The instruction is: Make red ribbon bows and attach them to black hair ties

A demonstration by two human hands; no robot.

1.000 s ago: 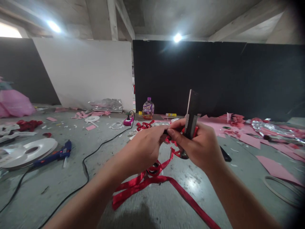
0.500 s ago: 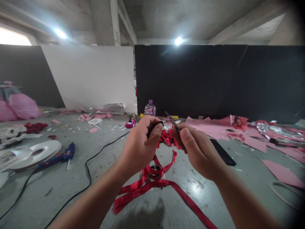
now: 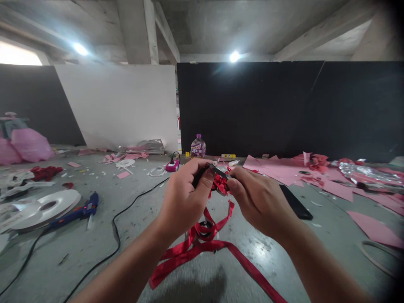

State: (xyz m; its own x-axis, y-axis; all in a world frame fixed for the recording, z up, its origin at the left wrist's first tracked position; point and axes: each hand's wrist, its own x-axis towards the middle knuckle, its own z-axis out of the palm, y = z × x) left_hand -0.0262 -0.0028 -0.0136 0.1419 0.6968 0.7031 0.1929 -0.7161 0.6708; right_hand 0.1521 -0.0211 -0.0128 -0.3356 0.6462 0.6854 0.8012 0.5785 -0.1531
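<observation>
My left hand (image 3: 186, 193) is closed around a small black item (image 3: 198, 176), mostly hidden by the fingers. Pinched in my right hand (image 3: 260, 200) is a thin, dark, blade-like tool (image 3: 219, 171), whose tip meets the black item at my left thumb; its exact kind is unclear. Just beyond and below the fingers lies a cluster of red pieces (image 3: 220, 184), partly covered by my hands. Nearer to me, a red ribbon (image 3: 235, 250) loops over a dark round object (image 3: 205, 230) and trails toward the bottom edge.
On the left lie a blue glue gun (image 3: 85, 209), a white spool (image 3: 71, 198) and a black cord (image 3: 117, 229). A black phone-like slab (image 3: 295, 202) rests beside my right wrist. Pink sheets (image 3: 375, 227) spread across the right. A purple-capped bottle (image 3: 198, 147) stands behind.
My right hand has moved left and lowered the tool, bringing its tip onto the black item. Before, the tool pointed up, apart from my left hand. The view has shifted slightly.
</observation>
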